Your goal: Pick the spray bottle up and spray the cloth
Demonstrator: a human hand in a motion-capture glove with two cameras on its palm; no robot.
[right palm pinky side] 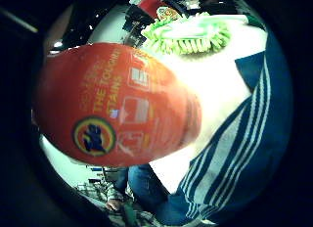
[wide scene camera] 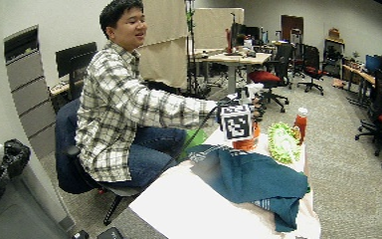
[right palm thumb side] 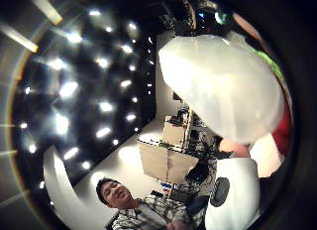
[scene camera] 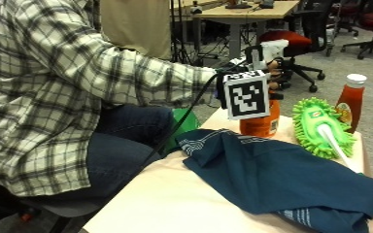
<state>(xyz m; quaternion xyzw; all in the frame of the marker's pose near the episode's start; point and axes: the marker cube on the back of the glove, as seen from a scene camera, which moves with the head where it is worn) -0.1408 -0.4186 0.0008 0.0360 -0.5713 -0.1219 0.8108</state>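
- Spray bottle [scene camera: 260, 121], the orange one, stands on the tabletop [scene camera: 174, 194] beside the blue cloth [scene camera: 283, 179].
- Gloved right hand [scene camera: 274, 73] wraps its white top.
- Green duster [scene camera: 322, 126] just beside it.

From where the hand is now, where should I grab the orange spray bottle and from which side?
Grip the orange spray bottle at its neck, just under the white spray head, coming from the person's side. It stands upright on the table, and the gloved right hand is already at the head. The green duster crowds its far side.
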